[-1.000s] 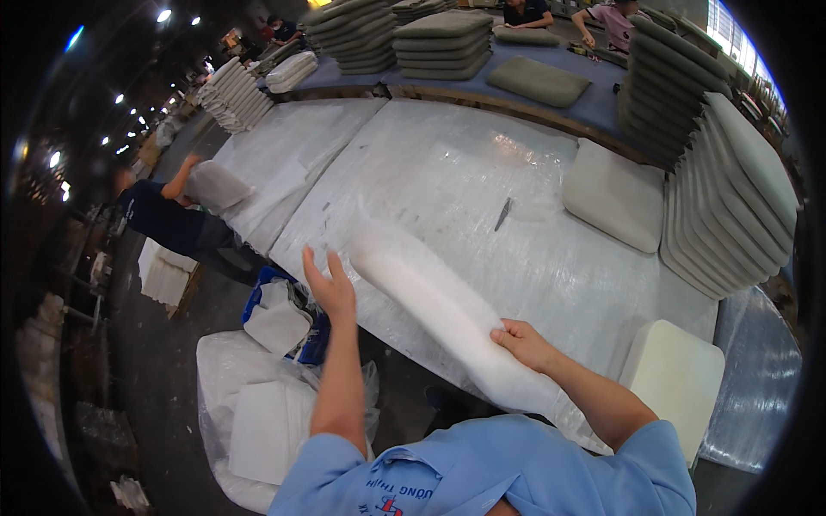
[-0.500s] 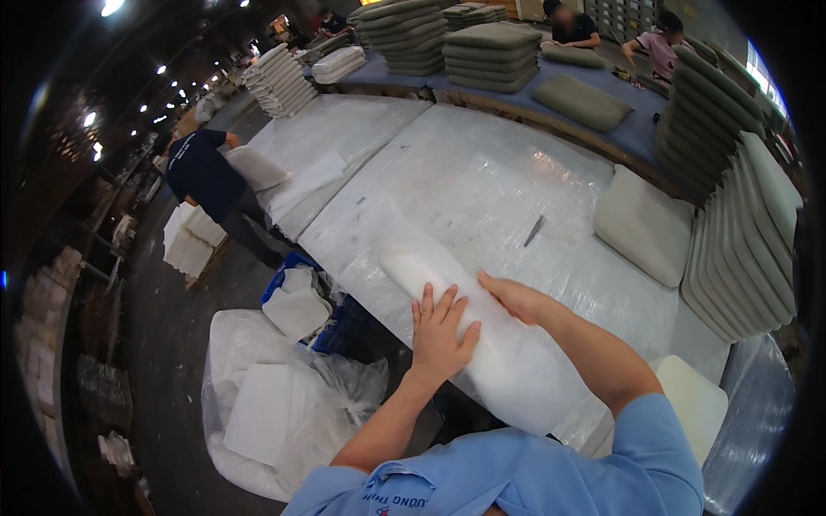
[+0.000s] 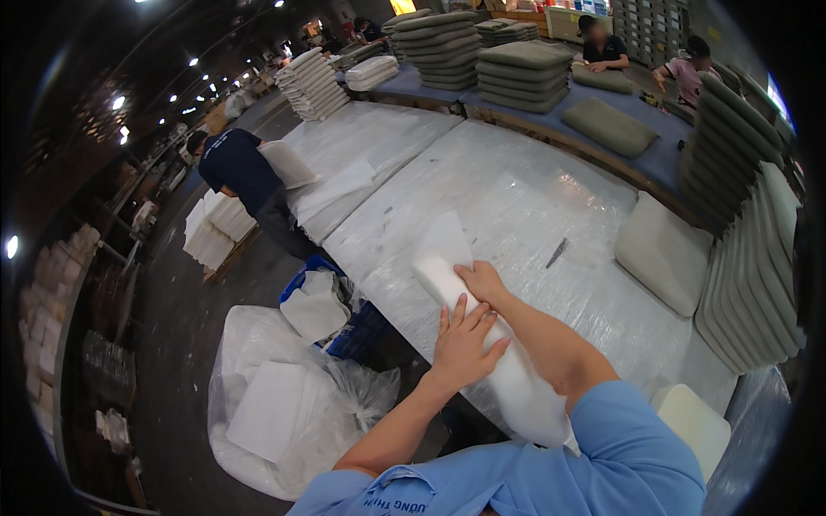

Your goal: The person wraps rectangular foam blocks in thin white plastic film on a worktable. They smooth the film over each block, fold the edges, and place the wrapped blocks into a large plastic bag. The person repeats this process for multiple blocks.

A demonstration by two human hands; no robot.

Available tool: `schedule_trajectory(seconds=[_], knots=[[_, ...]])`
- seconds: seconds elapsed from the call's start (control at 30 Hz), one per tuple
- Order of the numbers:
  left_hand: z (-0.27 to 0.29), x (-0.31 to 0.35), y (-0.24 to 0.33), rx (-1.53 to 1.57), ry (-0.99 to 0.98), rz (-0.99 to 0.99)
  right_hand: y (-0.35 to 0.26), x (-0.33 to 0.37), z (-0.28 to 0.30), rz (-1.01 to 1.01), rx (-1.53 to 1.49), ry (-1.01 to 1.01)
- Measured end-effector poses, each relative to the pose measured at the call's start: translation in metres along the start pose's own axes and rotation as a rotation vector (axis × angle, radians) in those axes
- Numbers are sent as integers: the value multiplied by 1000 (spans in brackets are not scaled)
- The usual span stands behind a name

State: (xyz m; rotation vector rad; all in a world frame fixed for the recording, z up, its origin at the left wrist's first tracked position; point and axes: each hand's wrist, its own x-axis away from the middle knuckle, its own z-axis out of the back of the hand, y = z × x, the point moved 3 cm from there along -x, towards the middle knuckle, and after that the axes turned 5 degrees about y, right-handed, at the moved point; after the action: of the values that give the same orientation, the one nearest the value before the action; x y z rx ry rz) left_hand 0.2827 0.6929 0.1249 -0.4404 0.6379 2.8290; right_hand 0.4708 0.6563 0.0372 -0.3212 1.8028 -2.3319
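A long white padded roll (image 3: 525, 378), with a thin pale sheet end (image 3: 447, 236) sticking out at its far tip, lies slantwise over the near edge of the table. My left hand (image 3: 466, 344) rests on top of the roll with its fingers spread. Further up, my right hand (image 3: 484, 284) curls over the right side, its fingers gripping the edge and the thumb toward the far end. What is inside the roll is hidden.
The table (image 3: 379, 249) has a wrapped, shiny top. At right stand a grey-green cushion (image 3: 662, 254) and a row of upright cushions (image 3: 748, 275). Left are a clear bag (image 3: 292, 404) of white pads and a blue crate (image 3: 357, 327). A person (image 3: 237, 176) carries a white pad.
My right hand has moved toward the far end of the roll and closed over its edge. The roll looks narrower and tighter. The view has shifted slightly, and the person at left bends lower.
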Motion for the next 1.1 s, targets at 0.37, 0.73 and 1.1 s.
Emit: schedule_trajectory(seconds=[0.37,0.73,1.1], knots=[[-1,22,-14,-109,55,96,-15,108,87,-586,-92,-705],[-5,6,5,-24,149,76,57,193,80,-269,-491,-215],[-18,56,63,98,-4,-69,48,184,108,-513,-461,-380]])
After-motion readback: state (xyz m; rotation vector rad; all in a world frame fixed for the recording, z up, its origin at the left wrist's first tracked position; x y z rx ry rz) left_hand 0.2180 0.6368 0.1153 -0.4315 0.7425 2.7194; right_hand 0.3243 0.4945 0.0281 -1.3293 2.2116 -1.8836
